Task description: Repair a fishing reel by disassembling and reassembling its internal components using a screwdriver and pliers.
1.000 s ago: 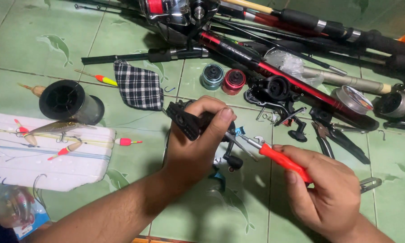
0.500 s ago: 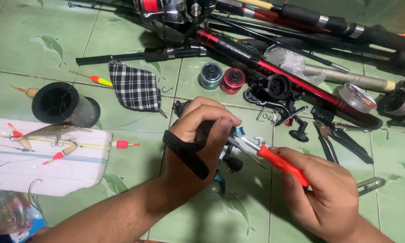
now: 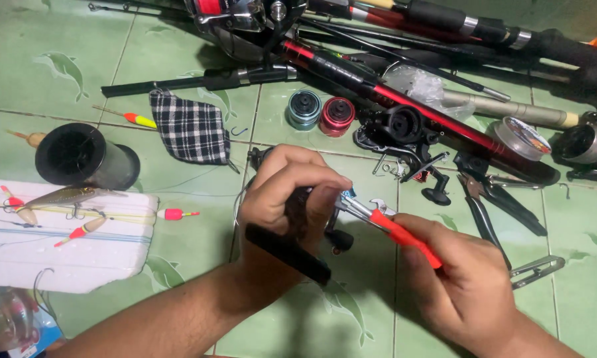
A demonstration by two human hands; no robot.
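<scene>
two hands at work over a green tiled floor (image 3: 179, 59), mid-job by the look of it

- left hand (image 3: 282, 199): fingers curled shut around a dark fishing reel (image 3: 311, 222), held just above the floor at centre; its black handle (image 3: 288, 253) juts out below the palm toward the wrist
- right hand (image 3: 467, 285): fingers closed on the orange grip of a small adjustable wrench (image 3: 384, 222), whose metal head meets the reel at its right side; whether it sits on a nut cannot be told
- progress, as a judgement: reel is in hand and tool applied, so the loosening or tightening seems under way; the reel looks whole, no part of it seen off yet

round about, untouched:
- second black reel (image 3: 404, 136) lying beyond the hands, partly stripped perhaps
- teal spool (image 3: 303, 109) and red spool (image 3: 338, 116), side by side
- black pliers (image 3: 490, 205), right of the hands
- checked cloth (image 3: 191, 129)
- large black line spool (image 3: 86, 159), left
- white foam board (image 3: 59, 255) bearing floats and a fish lure
- heap of fishing rods (image 3: 444, 40) along the top
</scene>
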